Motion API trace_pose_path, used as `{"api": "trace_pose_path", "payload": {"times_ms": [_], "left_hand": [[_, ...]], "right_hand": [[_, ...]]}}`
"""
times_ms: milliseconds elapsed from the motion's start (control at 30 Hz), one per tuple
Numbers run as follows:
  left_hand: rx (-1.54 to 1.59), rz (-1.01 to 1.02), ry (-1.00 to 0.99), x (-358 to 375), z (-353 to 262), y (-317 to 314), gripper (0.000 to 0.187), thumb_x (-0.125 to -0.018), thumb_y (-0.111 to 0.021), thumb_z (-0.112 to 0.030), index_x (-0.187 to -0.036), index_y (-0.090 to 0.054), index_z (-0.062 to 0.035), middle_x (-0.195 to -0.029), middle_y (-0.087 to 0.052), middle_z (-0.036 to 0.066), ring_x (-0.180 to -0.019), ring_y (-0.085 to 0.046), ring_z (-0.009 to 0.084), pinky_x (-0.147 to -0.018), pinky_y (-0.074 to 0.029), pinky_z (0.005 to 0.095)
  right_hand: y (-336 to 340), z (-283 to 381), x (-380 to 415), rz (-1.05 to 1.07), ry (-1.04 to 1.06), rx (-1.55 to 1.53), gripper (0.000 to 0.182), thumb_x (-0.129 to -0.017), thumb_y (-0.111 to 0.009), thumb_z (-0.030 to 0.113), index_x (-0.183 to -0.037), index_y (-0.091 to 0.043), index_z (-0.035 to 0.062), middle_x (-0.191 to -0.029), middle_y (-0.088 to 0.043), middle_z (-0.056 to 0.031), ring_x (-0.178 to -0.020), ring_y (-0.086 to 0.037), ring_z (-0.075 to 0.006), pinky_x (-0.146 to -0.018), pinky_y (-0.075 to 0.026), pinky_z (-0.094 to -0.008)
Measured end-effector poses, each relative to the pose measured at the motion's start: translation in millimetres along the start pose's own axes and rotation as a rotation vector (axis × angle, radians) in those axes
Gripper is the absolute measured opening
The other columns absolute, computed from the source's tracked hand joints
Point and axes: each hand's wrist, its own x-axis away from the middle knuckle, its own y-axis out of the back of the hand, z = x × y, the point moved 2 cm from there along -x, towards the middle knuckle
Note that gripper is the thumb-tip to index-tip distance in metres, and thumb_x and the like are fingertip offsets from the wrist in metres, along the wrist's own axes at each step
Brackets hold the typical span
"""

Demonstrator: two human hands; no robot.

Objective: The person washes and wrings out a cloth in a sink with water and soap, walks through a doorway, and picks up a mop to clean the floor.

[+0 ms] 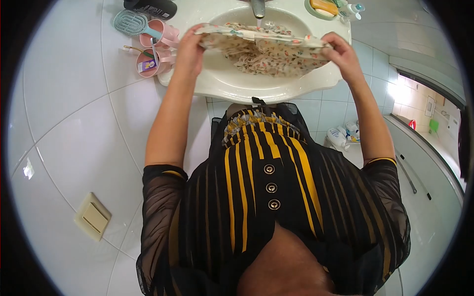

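A cream floral garment is stretched between my two hands over the white sink. My left hand is closed round one end of its upper edge. At the other end, my right hand pinches the edge between thumb and fingers. The lower part of the cloth hangs bunched into the basin. Above it, a thin stream of water runs from the metal faucet. What kind of garment it is I cannot make out.
Left of the sink are two pink cups with toothbrush items, a blue hairbrush and a dark bottle. A soap dish and pump bottle stand at the right corner. White bottles sit low on the right.
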Motion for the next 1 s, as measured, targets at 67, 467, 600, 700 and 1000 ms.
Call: {"api": "trace_pose_path", "payload": {"times_ms": [67, 467, 600, 700, 1000], "left_hand": [[0.019, -0.041, -0.021, 1, -18, -2, 0.021, -0.079, -0.048, -0.001, -0.096, -0.06, -0.0026, -0.09, -0.061, 0.004, -0.081, -0.055, 0.0101, -0.068, -0.045, 0.0213], [-0.347, 0.256, -0.15, 48, -70, -56, 0.044, -0.076, -0.054, -0.003, -0.12, -0.048, -0.0045, -0.095, -0.06, 0.005, -0.086, -0.055, 0.0092, -0.076, -0.044, 0.022], [-0.526, 0.399, -0.193, 30, -10, -61, 0.046, -0.076, -0.056, -0.006, -0.121, -0.046, -0.0041, -0.097, -0.06, 0.005, -0.084, -0.057, 0.0107, -0.072, -0.045, 0.0216], [-0.543, 0.228, -0.088, 27, -27, -31, 0.038, -0.078, -0.057, -0.007, -0.115, -0.051, -0.0017, -0.097, -0.06, 0.004, -0.085, -0.057, 0.0104, -0.071, -0.046, 0.0223], [0.05, 0.128, -0.449, 75, -115, -55, 0.033, -0.087, -0.046, -0.004, -0.118, -0.044, 0.004, -0.116, -0.052, 0.015, -0.106, -0.052, 0.0234, -0.093, -0.04, 0.0364]], "right_hand": [[-10, -8, -1, 0.029, 0.009, 0.094, 0.032, -0.08, -0.06, 0.027, -0.103, -0.054, 0.007, -0.089, -0.058, -0.0043, -0.082, -0.057, -0.0158, -0.07, -0.045, -0.03], [-39, 22, -30, -0.087, 0.211, 0.026, 0.026, -0.081, -0.059, 0.014, -0.105, -0.059, 0.0052, -0.088, -0.061, -0.0009, -0.076, -0.056, -0.0078, -0.066, -0.047, -0.0222], [-96, 45, -45, 0.212, 0.221, -0.27, 0.034, -0.081, -0.059, 0.016, -0.113, -0.054, 0.0056, -0.088, -0.062, -0.0025, -0.085, -0.056, -0.0087, -0.075, -0.045, -0.024], [-70, 14, -63, 0.116, 0.024, -0.382, 0.034, -0.085, -0.055, 0.018, -0.115, -0.051, 0.0039, -0.097, -0.063, -0.0071, -0.092, -0.059, -0.0139, -0.082, -0.044, -0.0269], [-102, -207, -54, 0.086, 0.442, 1.156, 0.022, -0.078, -0.054, 0.023, -0.097, -0.064, 0.0154, -0.096, -0.061, -0.0047, -0.095, -0.057, -0.0224, -0.081, -0.042, -0.036]]}}
